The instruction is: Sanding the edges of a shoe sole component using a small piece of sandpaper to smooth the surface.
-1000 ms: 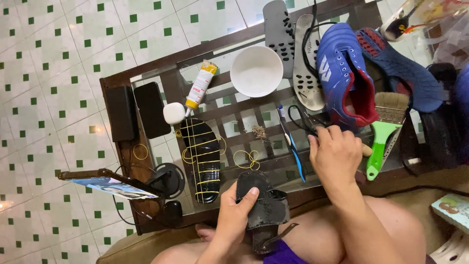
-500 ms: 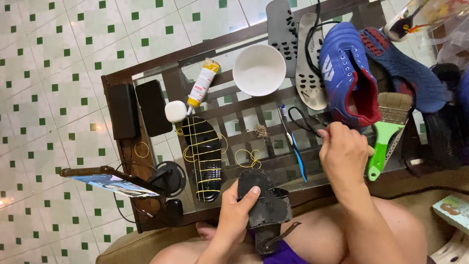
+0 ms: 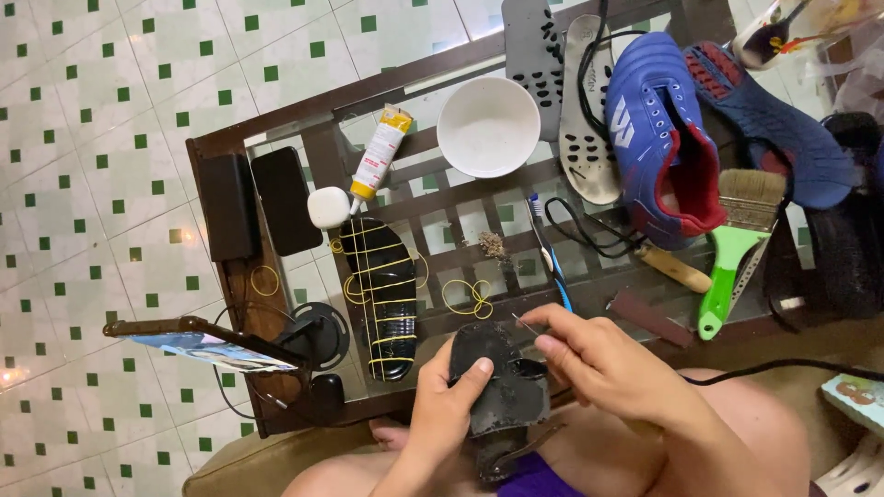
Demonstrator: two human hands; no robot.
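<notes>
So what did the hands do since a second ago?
The right hand left the table by the blue toothbrush and came back to the black shoe piece, pinching something thin. The left hand kept holding that piece. The white bowl and blue shoe stayed put.

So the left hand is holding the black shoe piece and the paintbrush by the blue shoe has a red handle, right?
Not quite. The left hand does hold the black shoe piece, but the paintbrush beside the blue shoe has a green handle, as the head view shows.
</notes>
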